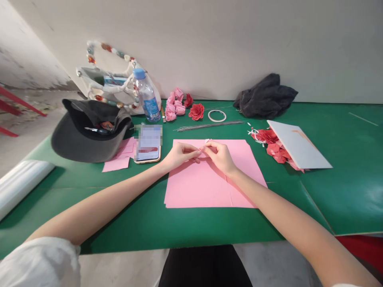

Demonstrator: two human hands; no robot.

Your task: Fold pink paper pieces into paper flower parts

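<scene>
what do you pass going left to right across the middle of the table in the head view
white roll → black cap → phone → left hand → pink paper piece pinched by both hands → right hand → white board

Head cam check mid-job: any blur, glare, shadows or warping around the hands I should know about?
Head view: light is soft and even, with only faint shadows under the forearms; left hand, right hand and the small pink piece they pinch over the pink paper are sharp; the phone screen is pixelated; pale sheen on the green mat at far right; wide-angle lens bows the mat's edges.
</scene>
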